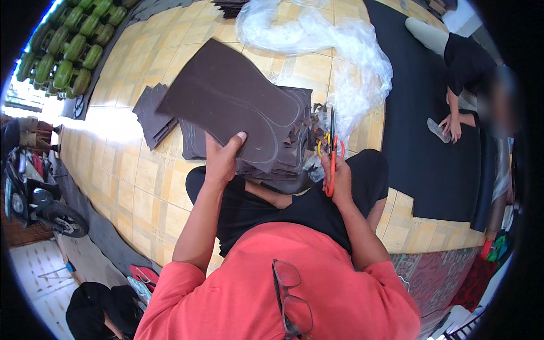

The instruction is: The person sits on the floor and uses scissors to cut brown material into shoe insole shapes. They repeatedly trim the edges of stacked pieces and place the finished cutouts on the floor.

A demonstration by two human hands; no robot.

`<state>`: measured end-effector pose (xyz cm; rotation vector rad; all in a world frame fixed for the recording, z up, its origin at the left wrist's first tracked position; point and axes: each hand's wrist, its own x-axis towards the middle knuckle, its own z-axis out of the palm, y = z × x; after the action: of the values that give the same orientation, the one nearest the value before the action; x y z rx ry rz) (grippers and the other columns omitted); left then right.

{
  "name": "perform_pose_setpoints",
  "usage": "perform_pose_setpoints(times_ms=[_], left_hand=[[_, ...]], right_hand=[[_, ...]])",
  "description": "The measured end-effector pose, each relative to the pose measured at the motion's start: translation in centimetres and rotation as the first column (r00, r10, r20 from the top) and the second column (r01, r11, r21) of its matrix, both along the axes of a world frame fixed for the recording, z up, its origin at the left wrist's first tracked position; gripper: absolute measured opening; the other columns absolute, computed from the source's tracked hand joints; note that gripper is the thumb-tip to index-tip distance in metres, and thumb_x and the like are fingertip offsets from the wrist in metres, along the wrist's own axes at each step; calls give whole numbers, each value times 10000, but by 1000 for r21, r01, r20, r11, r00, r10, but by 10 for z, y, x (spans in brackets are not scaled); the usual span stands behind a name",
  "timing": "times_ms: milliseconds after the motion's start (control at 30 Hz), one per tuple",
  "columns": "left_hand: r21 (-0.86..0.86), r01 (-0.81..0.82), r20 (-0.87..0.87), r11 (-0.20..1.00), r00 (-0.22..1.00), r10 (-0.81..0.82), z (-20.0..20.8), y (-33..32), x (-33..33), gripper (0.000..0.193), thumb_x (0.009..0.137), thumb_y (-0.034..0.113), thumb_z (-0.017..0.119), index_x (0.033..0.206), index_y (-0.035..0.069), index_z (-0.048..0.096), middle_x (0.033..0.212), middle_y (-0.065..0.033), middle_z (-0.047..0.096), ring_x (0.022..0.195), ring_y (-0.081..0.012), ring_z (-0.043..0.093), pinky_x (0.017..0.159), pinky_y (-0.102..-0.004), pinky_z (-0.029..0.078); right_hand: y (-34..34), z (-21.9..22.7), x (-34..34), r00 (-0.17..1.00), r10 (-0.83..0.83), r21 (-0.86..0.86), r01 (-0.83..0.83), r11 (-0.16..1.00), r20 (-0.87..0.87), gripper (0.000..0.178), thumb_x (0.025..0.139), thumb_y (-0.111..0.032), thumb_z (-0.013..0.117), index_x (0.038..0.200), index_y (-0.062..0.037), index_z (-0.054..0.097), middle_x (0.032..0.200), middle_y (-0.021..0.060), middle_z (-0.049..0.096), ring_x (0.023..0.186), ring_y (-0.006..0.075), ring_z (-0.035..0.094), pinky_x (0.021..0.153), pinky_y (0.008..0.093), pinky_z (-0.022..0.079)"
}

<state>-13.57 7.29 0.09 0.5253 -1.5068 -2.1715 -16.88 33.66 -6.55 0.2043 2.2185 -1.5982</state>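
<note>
My left hand [222, 160] grips the lower edge of a dark brown sheet [218, 93], its thumb lying on top. Pale curved outlines, shaped like shoe soles, are drawn on the sheet. My right hand [339, 178] is wrapped round the orange handle of a pair of scissors [332, 153], whose dark blades point away from me, to the right of the sheet. Beneath the held sheet lies a stack of similar brown sheets [272, 169], partly hidden. Small brown offcuts [303, 133] are heaped between the stack and the scissors. Something with yellow handles [323, 146] lies behind the scissors.
Cut brown pieces [152, 116] lie left of the stack. Crumpled clear plastic [362, 73] spreads beyond it on the tiled floor [124, 164]. At right, another person's hands [451, 126] hold a pale sole-shaped piece [438, 130] on a long black sheet [416, 164]. A motorcycle [42, 198] stands far left.
</note>
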Motion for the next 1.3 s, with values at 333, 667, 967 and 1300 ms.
perform_pose_setpoints(times_ms=[333,667,967,1300], left_hand=[[263,87,61,961,992,-106,-4,2,19,419,872,-9,610,1263,2,458,1121,-119,589,1002,-209,625,808,-309,547],[297,144,41,944,986,-163,-3,4,27,398,875,2,614,1249,8,475,1117,-112,591,1010,-206,621,804,-311,547],[230,111,-37,967,994,-105,0,-25,20,421,940,155,620,1300,6,461,1212,-113,567,1115,-234,572,916,-377,507],[80,317,277,945,904,-327,19,-66,29,321,852,113,678,1134,-24,610,1021,-85,655,927,-184,633,812,-322,516]], right_hand=[[-40,27,1,912,177,-99,-229,968,-370,287,954,-282,591,942,2,554,756,114,573,705,214,596,655,331,469],[-45,39,-6,845,207,-58,-269,961,-493,327,955,-306,577,892,11,529,762,153,556,695,264,566,649,372,445],[-32,43,0,869,320,-126,-390,912,-377,390,998,-333,511,769,-18,534,636,48,475,611,143,500,572,304,391],[-24,34,-1,930,318,-53,-332,942,-182,239,973,-245,561,895,-19,536,674,76,559,637,154,575,594,317,452]])
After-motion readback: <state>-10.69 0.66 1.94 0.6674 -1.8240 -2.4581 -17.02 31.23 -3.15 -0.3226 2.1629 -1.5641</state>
